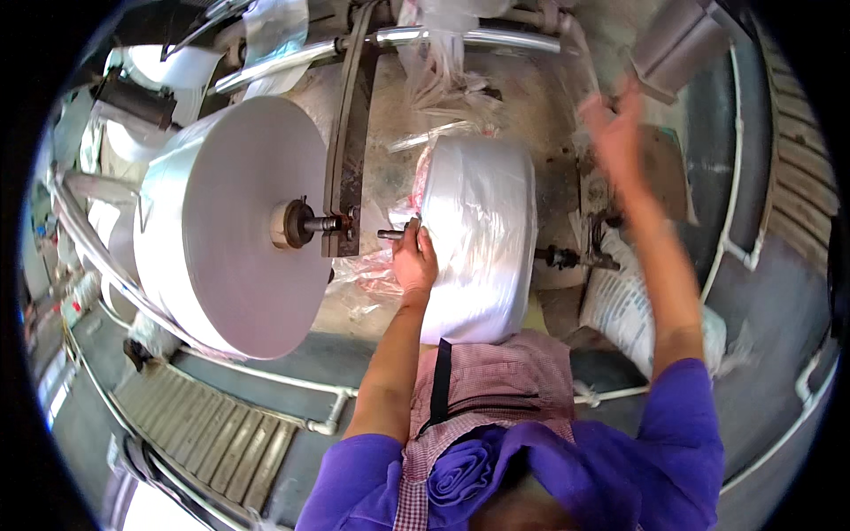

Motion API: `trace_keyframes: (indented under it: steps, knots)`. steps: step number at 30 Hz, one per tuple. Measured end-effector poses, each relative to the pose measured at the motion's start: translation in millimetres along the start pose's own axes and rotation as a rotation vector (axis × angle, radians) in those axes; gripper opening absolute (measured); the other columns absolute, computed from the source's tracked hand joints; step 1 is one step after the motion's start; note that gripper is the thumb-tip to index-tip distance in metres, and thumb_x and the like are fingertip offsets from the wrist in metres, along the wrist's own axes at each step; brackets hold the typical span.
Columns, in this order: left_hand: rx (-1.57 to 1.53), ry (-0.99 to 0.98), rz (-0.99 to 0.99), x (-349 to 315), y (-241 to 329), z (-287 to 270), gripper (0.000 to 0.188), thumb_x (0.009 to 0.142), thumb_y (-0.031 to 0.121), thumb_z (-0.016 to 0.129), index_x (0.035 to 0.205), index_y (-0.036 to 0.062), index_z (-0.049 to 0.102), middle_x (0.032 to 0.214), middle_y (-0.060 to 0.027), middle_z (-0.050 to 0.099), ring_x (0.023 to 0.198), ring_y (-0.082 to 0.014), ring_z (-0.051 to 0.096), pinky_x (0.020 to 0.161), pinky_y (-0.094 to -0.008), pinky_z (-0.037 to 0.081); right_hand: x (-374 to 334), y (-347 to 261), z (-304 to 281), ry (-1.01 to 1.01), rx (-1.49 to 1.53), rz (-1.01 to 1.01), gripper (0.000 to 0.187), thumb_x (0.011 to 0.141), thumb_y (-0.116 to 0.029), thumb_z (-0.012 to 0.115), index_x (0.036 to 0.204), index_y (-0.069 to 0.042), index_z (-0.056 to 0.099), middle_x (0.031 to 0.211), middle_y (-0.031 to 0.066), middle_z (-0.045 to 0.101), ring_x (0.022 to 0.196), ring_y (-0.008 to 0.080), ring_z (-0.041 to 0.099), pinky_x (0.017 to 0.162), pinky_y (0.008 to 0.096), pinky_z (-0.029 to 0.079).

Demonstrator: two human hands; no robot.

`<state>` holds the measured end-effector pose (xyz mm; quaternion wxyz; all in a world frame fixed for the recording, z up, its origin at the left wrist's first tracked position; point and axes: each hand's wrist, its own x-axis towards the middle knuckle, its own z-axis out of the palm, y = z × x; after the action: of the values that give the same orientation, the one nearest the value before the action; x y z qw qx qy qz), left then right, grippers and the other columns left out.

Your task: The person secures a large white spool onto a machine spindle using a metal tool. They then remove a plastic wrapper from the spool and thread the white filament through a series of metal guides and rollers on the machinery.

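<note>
A wide roll of clear, shiny plastic film (482, 239) lies across in front of my body, against my checked apron (505, 372). My left hand (414, 261) is closed around the metal shaft (388, 234) where it sticks out of the roll's left side. The shaft's other end (560, 257) shows at the right of the roll. My right arm stretches far forward, and my right hand (615, 128) is blurred beside a grey box-shaped housing (682, 49). A thin strip of clear film (577, 57) hangs near its fingers; whether they hold it cannot be made out.
A large white roll (257, 221) sits on a spindle at the left, next to an upright metal bar (345, 133). A shiny roller (469, 37) crosses the far side, with loose film (443, 75) below it. A printed white sack (633, 301) and white pipes (730, 203) are at the right.
</note>
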<state>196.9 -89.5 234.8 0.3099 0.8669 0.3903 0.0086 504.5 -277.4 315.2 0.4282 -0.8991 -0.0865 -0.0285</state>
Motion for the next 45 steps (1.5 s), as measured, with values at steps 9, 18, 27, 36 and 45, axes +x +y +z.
trace_keyframes:
  steps: [9, 18, 27, 36, 45]
  knots:
    - [0.194, -0.001, -0.091, -19.3, -0.7, -8.5, 0.026, 0.083, 0.029, 0.053, 0.101, 0.0110, 0.060, 0.091, -0.0117, 0.062, 0.084, -0.0316, 0.058, 0.069, -0.0428, 0.047, 260.8, 112.7, -121.9, -0.075, -0.005, 0.261, 0.060, 0.081, -0.032, 0.062, 0.126, 0.000, 0.038, 0.123, 0.0194, 0.042, 0.110, 0.0286, 0.043, 0.090, 0.0383, 0.035]
    - [0.142, 0.073, -0.054, -38.6, -17.2, -10.2, 0.029, 0.080, 0.033, 0.057, 0.100, 0.0121, 0.060, 0.093, -0.0093, 0.061, 0.088, -0.0282, 0.057, 0.073, -0.0400, 0.048, 301.6, 168.8, -121.7, -0.138, -0.061, 0.350, 0.054, 0.083, -0.033, 0.059, 0.123, -0.001, 0.041, 0.115, 0.0179, 0.046, 0.101, 0.0269, 0.047, 0.082, 0.0361, 0.038]
    - [0.062, 0.082, -0.003, -39.7, -10.8, -21.4, 0.024, 0.082, 0.028, 0.056, 0.097, 0.0102, 0.061, 0.088, -0.0089, 0.060, 0.082, -0.0284, 0.057, 0.067, -0.0379, 0.049, 325.2, 170.3, -111.4, -0.123, -0.051, 0.355, 0.048, 0.085, -0.033, 0.057, 0.119, -0.003, 0.044, 0.107, 0.0164, 0.051, 0.092, 0.0251, 0.051, 0.074, 0.0339, 0.041]
    - [0.032, 0.053, -0.029, -39.2, -7.8, -22.8, 0.024, 0.082, 0.028, 0.056, 0.097, 0.0097, 0.061, 0.090, -0.0089, 0.060, 0.083, -0.0274, 0.056, 0.070, -0.0363, 0.047, 346.9, 173.9, -100.1, -0.149, -0.047, 0.362, 0.042, 0.087, -0.034, 0.054, 0.116, -0.004, 0.047, 0.100, 0.0148, 0.055, 0.083, 0.0233, 0.054, 0.066, 0.0317, 0.044]
    - [0.017, 0.049, -0.067, -55.9, -12.3, -30.1, 0.024, 0.082, 0.027, 0.056, 0.097, 0.0093, 0.061, 0.090, -0.0094, 0.059, 0.082, -0.0281, 0.055, 0.071, -0.0359, 0.047, 372.0, 184.7, -61.0, -0.232, -0.034, 0.352, 0.037, 0.088, -0.034, 0.052, 0.112, -0.005, 0.050, 0.092, 0.0133, 0.059, 0.074, 0.0215, 0.058, 0.058, 0.0295, 0.047]
